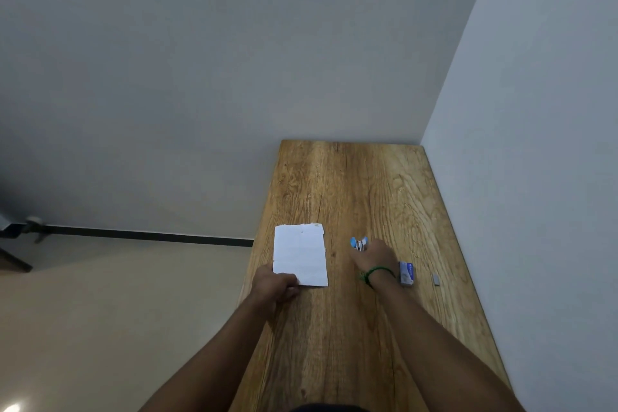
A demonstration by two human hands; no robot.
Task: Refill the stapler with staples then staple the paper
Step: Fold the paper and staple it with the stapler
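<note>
A white sheet of paper [300, 254] lies flat on the wooden table [351, 184]. My left hand [274, 284] pinches its near left corner. A small blue stapler [359, 243] sits to the right of the paper. My right hand [374, 259] covers its near end, fingers curled on it; a green band circles that wrist. A small blue and white staple box [406, 273] lies just right of my right wrist. Further right rests a short grey strip of staples [435, 279].
The table is narrow, with its right side against a white wall [535, 144] and its far end at another wall. Its left edge drops to a beige floor [100, 311]. A dark baseboard strip [150, 236] runs along the wall at left.
</note>
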